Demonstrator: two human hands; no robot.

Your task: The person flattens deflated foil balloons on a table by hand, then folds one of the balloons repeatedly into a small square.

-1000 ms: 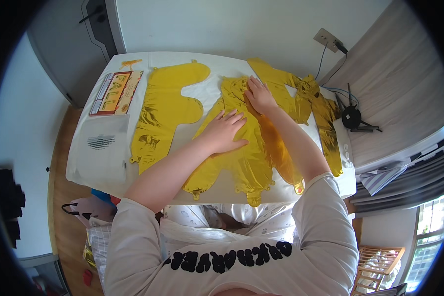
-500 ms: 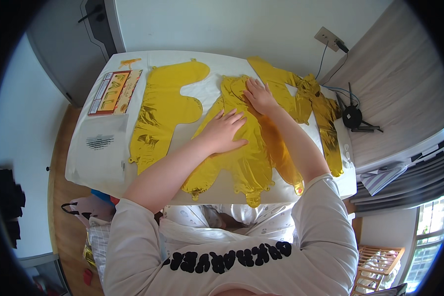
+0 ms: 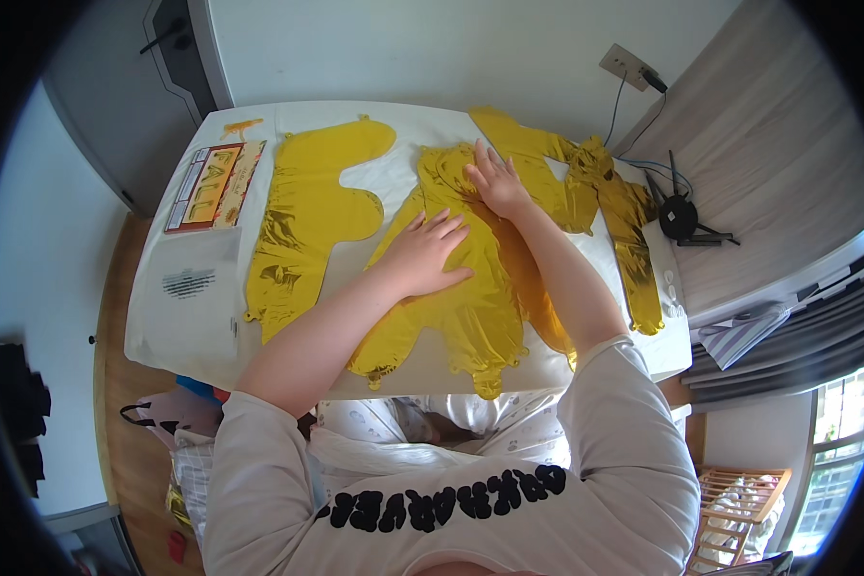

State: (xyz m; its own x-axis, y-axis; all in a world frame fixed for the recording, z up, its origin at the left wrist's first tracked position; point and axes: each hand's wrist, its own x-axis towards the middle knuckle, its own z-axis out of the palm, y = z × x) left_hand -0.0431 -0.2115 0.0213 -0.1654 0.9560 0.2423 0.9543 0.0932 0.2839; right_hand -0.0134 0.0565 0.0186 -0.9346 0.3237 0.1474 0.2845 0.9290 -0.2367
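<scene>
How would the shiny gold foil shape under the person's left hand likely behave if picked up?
The shiny gold foil shape would probably hang floppy, since it lies flat with wrinkles across it. It is likely light for its size, as it looks thin and sheet-like. Its glossy surface suggests it could slip under the left hand.

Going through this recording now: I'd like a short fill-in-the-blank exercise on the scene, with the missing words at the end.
1. The left hand rests palm ____ on a flat gold foil piece.
2. The hand reaching farther from the person's body is the ____ one.
3. The printed card lies toward the ____ end of the table.
4. The plug in the wall outlet is ____ in colour.

Missing words: down; right; left; black.
</scene>
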